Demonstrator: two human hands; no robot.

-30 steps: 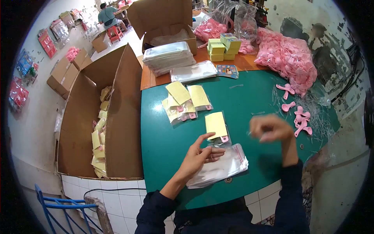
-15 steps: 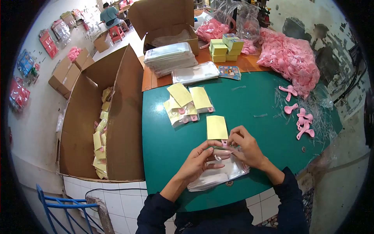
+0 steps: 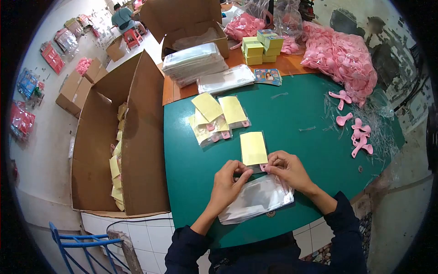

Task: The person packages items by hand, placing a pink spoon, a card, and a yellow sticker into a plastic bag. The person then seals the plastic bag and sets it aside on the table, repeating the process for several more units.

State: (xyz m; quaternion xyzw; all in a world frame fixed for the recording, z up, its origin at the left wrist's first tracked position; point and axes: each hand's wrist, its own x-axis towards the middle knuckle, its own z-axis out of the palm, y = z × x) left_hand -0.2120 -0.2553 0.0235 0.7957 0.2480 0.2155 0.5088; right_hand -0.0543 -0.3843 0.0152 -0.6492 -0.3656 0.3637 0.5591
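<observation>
A clear bag with a yellow card (image 3: 253,148) lies upright in front of me, the end of a pink spoon (image 3: 263,167) showing at its lower edge. My left hand (image 3: 230,178) pinches the lower left corner of this bag. At the lower right corner, beside the spoon end, my right hand (image 3: 287,169) has its fingers closed on the bag. Under and between my hands is a stack of clear bags (image 3: 255,201). Several packed bags with yellow cards (image 3: 207,108) lie further up on the green table (image 3: 191,169).
An open carton (image 3: 146,137) with packed bags stands left of the table. Loose pink spoons (image 3: 360,132) and plastic strips are at the right. Behind are a big bag of spoons (image 3: 340,59), card stacks (image 3: 269,43) and clear sleeves (image 3: 194,64). A person (image 3: 123,18) sits far back.
Both hands have moved down onto the lower edge of the carded bag. The clear flap that was raised between my fingers is now down. The view has shifted slightly.
</observation>
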